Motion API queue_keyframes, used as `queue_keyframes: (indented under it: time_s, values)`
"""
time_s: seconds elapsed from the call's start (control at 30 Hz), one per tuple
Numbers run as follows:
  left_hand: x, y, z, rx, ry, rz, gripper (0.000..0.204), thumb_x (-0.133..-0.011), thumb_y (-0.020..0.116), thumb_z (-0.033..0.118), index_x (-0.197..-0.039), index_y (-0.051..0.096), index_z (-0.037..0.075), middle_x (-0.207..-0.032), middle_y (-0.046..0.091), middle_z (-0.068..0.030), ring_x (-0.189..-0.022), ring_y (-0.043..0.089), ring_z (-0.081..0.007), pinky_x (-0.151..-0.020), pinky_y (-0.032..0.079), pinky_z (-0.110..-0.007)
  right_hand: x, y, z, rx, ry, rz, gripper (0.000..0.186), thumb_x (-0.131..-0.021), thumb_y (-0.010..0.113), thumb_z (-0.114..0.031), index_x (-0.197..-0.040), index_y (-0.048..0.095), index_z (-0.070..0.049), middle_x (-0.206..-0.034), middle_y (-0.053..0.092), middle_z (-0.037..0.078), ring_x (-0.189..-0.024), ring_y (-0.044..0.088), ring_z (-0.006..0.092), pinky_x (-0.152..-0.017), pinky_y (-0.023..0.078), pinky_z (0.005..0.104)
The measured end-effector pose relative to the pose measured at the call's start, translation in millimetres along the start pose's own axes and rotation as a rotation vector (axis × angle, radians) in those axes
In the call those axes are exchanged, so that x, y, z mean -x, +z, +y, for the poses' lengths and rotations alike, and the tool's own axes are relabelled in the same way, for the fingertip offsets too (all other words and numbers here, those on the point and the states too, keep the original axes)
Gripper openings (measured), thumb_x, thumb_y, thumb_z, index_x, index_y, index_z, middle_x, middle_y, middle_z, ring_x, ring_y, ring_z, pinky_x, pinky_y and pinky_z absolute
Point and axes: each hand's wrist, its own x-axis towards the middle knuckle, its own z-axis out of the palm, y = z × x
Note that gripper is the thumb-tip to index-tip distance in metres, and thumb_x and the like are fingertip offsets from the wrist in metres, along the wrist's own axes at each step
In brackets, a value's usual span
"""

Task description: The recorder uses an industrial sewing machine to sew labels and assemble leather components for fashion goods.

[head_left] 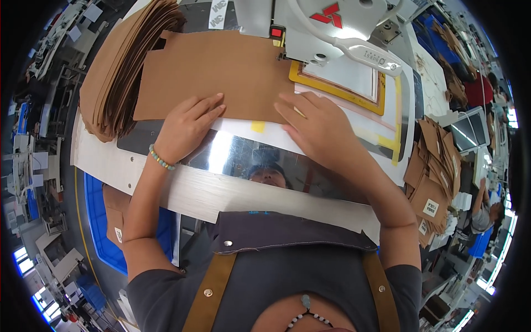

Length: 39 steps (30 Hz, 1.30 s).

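Observation:
A flat brown panel [221, 69] with a notched corner lies across the work plate under the sewing machine head [321, 33]; whether it is cloth or paper I cannot tell. My left hand [188, 124], with a beaded bracelet at the wrist, rests on its near edge, fingers stretched out flat. At the panel's right end, my right hand [318, 124] touches the edge with bent fingers, its thumb apart and below them. A yellow-rimmed frame template [337, 86] lies just beyond the right hand.
A thick stack of brown panels [119, 72] stands at the left. A shiny metal strip [249, 160] runs along the near side. A blue bin [102, 238] sits below left. Brown pieces with white labels [434, 177] are piled at the right; a person [489, 216] works beyond.

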Motion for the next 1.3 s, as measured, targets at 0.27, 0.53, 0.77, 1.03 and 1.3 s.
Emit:
queue_keyframes:
  time_s: [0.27, 0.53, 0.77, 1.03, 1.3]
  values:
    - [51, -22, -37, -0.206, -0.149, 0.035, 0.016, -0.085, 0.074, 0.002, -0.101, 0.072, 0.003, -0.112, 0.074, -0.0079, -0.095, 0.07, -0.0266, -0.079, 0.059, -0.036, -12, 43, -2, 0.254, -0.184, -0.029, 0.017, -0.071, 0.07, -0.011, -0.087, 0.065, -0.007, -0.088, 0.06, 0.003, -0.088, 0.058, 0.0202, -0.074, 0.048, 0.0315]
    - [70, -19, -61, -0.228, -0.286, -0.004, 0.012, -0.092, 0.071, 0.002, -0.104, 0.07, 0.001, -0.103, 0.07, -0.0105, -0.094, 0.069, -0.0313, -0.081, 0.057, -0.041, -8, 43, 9, 0.302, -0.189, 0.047, 0.007, -0.07, 0.072, -0.01, -0.074, 0.067, -0.009, -0.076, 0.059, 0.001, -0.084, 0.058, 0.0184, -0.069, 0.045, 0.0311]
    - [65, -16, -65, -0.185, -0.317, 0.036, 0.011, -0.092, 0.072, 0.002, -0.102, 0.069, 0.0, -0.1, 0.068, -0.0102, -0.09, 0.067, -0.0303, -0.078, 0.056, -0.04, -1, 39, 10, 0.474, -0.134, -0.028, 0.009, -0.074, 0.071, -0.01, -0.08, 0.064, -0.009, -0.083, 0.057, 0.001, -0.087, 0.057, 0.017, -0.068, 0.043, 0.0301]
    - [58, -10, -73, -0.129, -0.293, 0.085, 0.015, -0.094, 0.068, -0.002, -0.109, 0.071, -0.001, -0.104, 0.068, -0.0124, -0.095, 0.068, -0.0318, -0.083, 0.055, -0.04, 2, 26, 39, 0.491, -0.102, 0.093, 0.008, -0.075, 0.069, -0.013, -0.081, 0.065, -0.01, -0.085, 0.06, 0.002, -0.089, 0.058, 0.0181, -0.072, 0.046, 0.0306]
    - [-38, 32, -50, -0.047, 0.039, 0.107, 0.027, -0.083, 0.067, -0.002, -0.109, 0.071, 0.0, -0.108, 0.069, -0.0102, -0.099, 0.069, -0.0293, -0.082, 0.058, -0.037, 91, -25, 82, 0.556, 0.036, -0.027, 0.013, -0.08, 0.068, -0.008, -0.092, 0.07, -0.005, -0.094, 0.065, 0.004, -0.097, 0.064, 0.0202, -0.078, 0.052, 0.0343]
